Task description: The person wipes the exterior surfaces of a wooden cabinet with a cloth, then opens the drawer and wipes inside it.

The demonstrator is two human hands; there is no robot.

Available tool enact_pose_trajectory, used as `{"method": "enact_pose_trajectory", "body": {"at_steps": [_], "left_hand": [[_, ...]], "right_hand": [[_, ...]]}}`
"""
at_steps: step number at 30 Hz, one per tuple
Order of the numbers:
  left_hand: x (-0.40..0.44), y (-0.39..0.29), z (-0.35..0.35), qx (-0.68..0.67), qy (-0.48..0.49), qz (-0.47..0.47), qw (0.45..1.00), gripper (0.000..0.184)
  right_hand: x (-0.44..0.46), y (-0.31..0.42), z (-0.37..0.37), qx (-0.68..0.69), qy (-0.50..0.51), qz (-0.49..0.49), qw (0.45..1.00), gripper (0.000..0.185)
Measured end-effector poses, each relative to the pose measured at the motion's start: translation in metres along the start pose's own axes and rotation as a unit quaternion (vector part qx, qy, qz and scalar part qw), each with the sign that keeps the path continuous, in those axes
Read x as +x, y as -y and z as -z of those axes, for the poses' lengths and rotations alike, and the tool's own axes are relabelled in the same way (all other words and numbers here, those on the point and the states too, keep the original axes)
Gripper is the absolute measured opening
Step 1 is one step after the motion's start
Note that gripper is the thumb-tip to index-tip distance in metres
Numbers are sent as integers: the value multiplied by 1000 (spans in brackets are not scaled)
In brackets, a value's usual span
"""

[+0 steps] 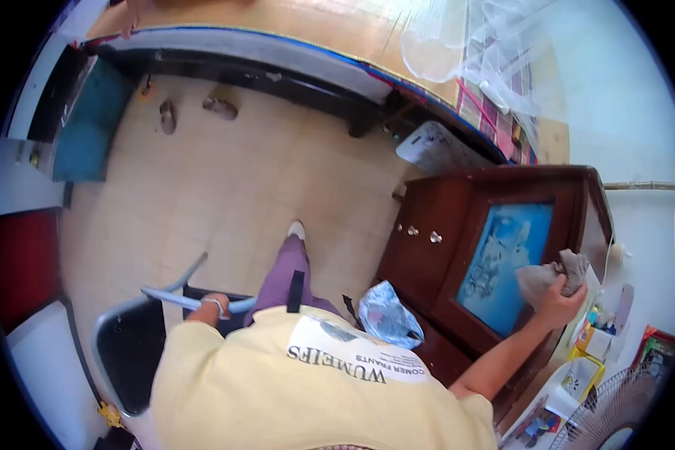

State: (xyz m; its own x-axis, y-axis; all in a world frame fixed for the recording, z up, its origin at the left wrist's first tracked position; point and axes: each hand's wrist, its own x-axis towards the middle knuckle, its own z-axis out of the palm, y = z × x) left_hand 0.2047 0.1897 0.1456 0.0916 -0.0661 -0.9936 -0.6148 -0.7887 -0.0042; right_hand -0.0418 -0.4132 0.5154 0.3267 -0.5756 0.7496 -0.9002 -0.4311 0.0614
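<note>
My right hand, fingers closed around a bunched grey cloth, is nearer the cabinet; my left hand meets the chair, grip unclear.

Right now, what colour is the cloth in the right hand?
The cloth is greyish brown, seen best in the head view.
</note>
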Motion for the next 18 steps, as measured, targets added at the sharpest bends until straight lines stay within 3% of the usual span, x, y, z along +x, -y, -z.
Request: {"method": "enact_pose_trajectory", "body": {"at_steps": [2,7,9,10,14,18], "left_hand": [[4,8,6,-8,3,18,1000,41],[-5,37,22,-44,1,38,998,40],[-4,47,27,-44,6,42,998,41],[-3,50,29,-51,4,40,998,41],[2,48,42,-54,-9,28,998,42],[3,39,68,-46,-17,8,999,43]], "right_hand": [[19,-10,-13,-94,40,-25,994,44],[44,-29,-30,-148,98,-74,981,46],[53,-28,-28,-173,166,-109,965,48],[62,-21,-21,-142,235,-128,953,52],[89,-26,-22,-102,332,-115,931,59],[107,-17,-25,-18,368,-128,921,56]]}}
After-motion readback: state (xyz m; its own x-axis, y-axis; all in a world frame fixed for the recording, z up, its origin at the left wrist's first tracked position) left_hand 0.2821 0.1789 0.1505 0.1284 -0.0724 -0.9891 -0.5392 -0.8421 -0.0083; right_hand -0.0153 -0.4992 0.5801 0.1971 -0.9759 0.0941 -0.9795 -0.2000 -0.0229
